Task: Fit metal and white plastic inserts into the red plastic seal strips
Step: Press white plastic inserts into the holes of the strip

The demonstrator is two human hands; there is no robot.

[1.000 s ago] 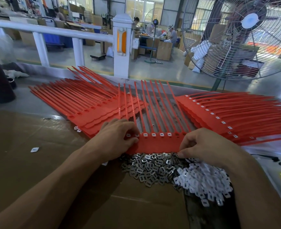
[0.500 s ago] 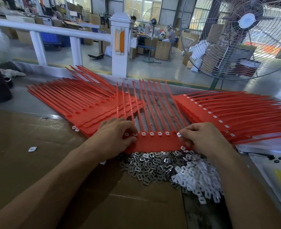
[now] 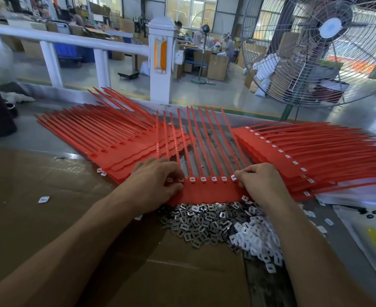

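We're on the red strip (image 3: 207, 191) now, flat on the bench w/ its tails fanning away from us. Left hand (image 3: 153, 185) sits on the strip's left end, fingers curled, thumb and fingertips pinching at the slots there (can't tell if an insert is between them). Right hand (image 3: 262, 182) is at the strip's right end, fingertips pinching a white insert (image 3: 233, 177) at the last slot. White caps already fill the slots between the hands. Just near side of the strip: metal inserts (image 3: 195, 227), and white inserts (image 3: 255, 240) right of those. Left of the strip, an unfilled stack (image 3: 116, 142); right of it, a capped stack (image 3: 304, 151). Beyond the strip, a fan (image 3: 315, 52).
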